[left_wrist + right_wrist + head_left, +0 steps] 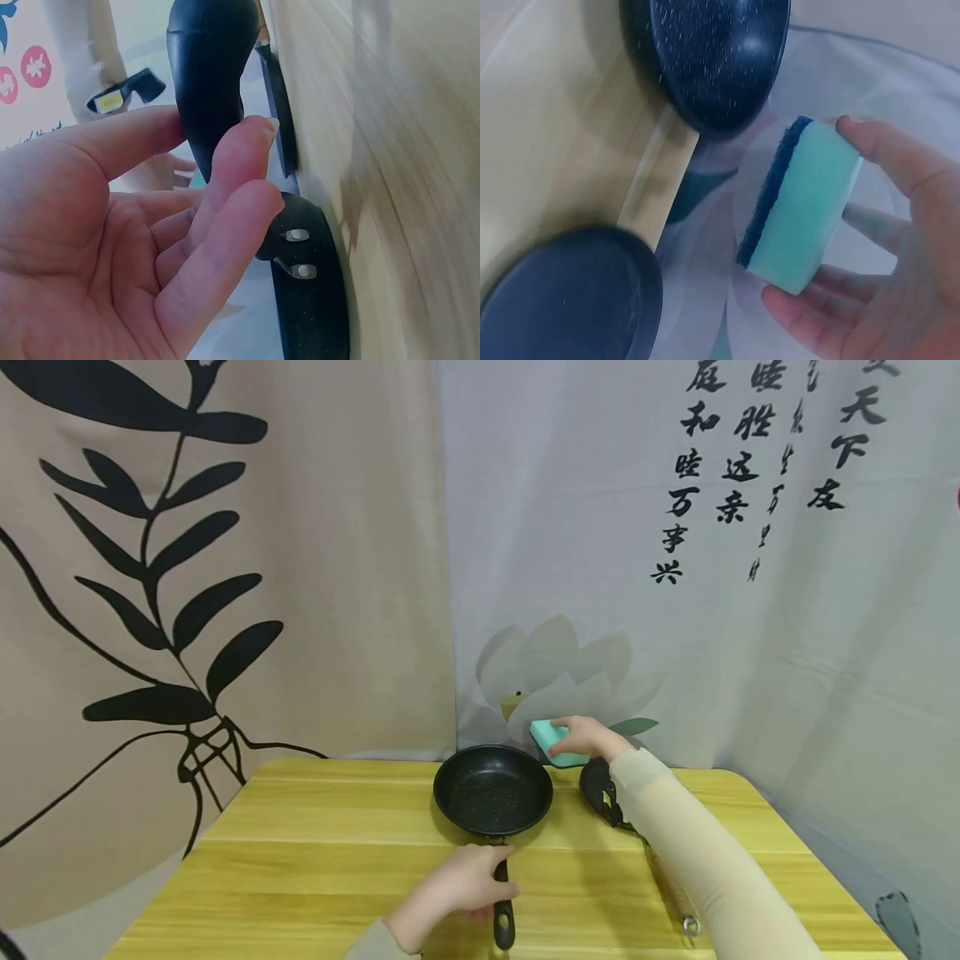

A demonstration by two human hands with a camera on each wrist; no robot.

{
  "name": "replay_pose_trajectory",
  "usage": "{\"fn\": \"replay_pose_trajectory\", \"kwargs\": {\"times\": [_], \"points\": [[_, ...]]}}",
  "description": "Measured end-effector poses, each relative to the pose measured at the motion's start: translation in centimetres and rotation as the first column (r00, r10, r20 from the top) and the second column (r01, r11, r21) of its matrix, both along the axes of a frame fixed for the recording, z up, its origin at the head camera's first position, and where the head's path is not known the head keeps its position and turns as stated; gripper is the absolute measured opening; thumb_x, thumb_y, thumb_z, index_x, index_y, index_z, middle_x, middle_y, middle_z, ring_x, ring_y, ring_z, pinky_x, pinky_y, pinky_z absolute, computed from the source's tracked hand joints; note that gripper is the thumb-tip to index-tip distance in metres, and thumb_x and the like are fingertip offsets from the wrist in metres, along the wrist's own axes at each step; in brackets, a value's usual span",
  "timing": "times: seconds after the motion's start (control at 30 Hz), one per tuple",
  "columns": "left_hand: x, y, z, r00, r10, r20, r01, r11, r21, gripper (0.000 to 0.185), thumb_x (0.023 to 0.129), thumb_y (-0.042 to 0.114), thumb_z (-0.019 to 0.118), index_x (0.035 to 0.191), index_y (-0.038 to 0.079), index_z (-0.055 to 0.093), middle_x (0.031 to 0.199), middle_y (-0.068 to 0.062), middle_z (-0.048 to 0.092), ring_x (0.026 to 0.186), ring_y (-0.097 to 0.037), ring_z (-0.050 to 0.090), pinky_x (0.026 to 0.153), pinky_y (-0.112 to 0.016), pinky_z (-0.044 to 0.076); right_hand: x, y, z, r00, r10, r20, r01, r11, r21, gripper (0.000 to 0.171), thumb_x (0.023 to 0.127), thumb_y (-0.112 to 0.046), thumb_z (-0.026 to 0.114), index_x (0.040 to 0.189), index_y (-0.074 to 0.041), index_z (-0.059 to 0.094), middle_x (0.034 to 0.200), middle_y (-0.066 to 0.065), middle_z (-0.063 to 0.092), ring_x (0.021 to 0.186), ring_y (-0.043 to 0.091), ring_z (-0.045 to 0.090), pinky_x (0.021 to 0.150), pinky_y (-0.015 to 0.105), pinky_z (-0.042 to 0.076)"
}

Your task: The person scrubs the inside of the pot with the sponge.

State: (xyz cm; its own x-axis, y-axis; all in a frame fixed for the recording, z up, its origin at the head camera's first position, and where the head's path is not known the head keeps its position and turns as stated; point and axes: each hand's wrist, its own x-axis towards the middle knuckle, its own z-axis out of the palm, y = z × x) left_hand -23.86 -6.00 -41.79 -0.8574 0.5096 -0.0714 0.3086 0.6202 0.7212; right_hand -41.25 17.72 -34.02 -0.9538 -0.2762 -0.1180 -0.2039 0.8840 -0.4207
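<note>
A black frying pan [492, 789] with a speckled inside sits near the table's far edge, its handle [504, 910] toward me. My left hand [467, 878] holds that handle; in the left wrist view, thumb and fingers are bent around the black handle [214, 82]. Up and to the right of the pan, my right hand [592, 739] grips a sponge [557, 743] by its edges. In the right wrist view the sponge [804, 206] has a light green body and a dark scouring layer facing the pan [720, 60].
Right of the pan, under my right forearm, lies a cooking utensil with a black head [597, 785] and a wooden handle [671, 889] ending in a metal ring. The wooden table [315, 843] ends just beyond the pan, with a printed curtain [360, 568] behind it.
</note>
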Motion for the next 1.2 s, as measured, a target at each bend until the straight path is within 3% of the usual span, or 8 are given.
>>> {"fn": "replay_pose_trajectory", "kwargs": {"times": [0.13,0.27,0.7,0.97,1.2], "points": [[-0.2,-0.2,0.1,1.0,-0.001,-0.001,0.001,1.0,0.006,0.058,0.086,0.021,0.073,0.136,0.0,0.054,0.049,-0.004,0.06,0.04,-0.018,0.06,0.037,-0.032,0.05,-0.1,1.8,0.2,1.0,-0.014,-0.012,0.014,1.0,0.01,0.076,0.085,-0.034,0.07,0.15,-0.009,0.038,0.147,0.026,0.037,0.099,0.032,0.053,0.065,0.044,0.053],[-0.2,-0.3,0.2,1.0,-0.003,0.006,0.003,1.0,0.008,0.064,0.086,0.021,0.073,0.139,-0.003,0.048,0.051,-0.004,0.061,0.041,-0.02,0.061,0.04,-0.037,0.053,-0.1,3.4,0.1,0.999,-0.036,-0.023,0.036,0.999,0.0,0.076,0.086,-0.034,0.069,0.15,-0.007,0.038,0.147,0.028,0.036,0.101,0.035,0.053,0.069,0.047,0.053],[-0.2,-0.3,0.3,1.0,-0.012,0.013,0.012,1.0,-0.021,0.069,0.087,0.022,0.072,0.142,-0.007,0.042,0.055,-0.006,0.062,0.041,-0.018,0.06,0.041,-0.039,0.053,0.8,8.0,-0.2,0.991,-0.131,0.03,0.133,0.988,-0.075,0.076,0.089,-0.031,0.066,0.151,-0.003,0.031,0.149,0.033,0.026,0.122,0.049,0.042,0.082,0.06,0.049],[-0.2,-0.3,0.5,1.0,-0.008,0.018,0.009,0.999,-0.031,0.07,0.087,0.023,0.072,0.143,-0.006,0.042,0.056,-0.007,0.062,0.044,-0.022,0.062,0.042,-0.04,0.054,1.3,10.9,-0.7,0.991,-0.133,-0.007,0.132,0.988,-0.078,0.079,0.089,-0.029,0.067,0.151,0.0,0.029,0.149,0.034,0.025,0.12,0.05,0.042,0.077,0.054,0.052],[-0.2,-0.3,0.5,1.0,-0.007,0.019,0.008,0.999,-0.032,0.07,0.086,0.023,0.073,0.143,-0.005,0.042,0.055,-0.006,0.062,0.045,-0.024,0.063,0.042,-0.04,0.054,2.2,13.3,-1.5,0.99,-0.103,-0.092,0.098,0.994,-0.055,0.078,0.088,-0.026,0.068,0.147,0.008,0.031,0.145,0.038,0.028,0.128,0.057,0.03,0.095,0.064,0.039]]}}
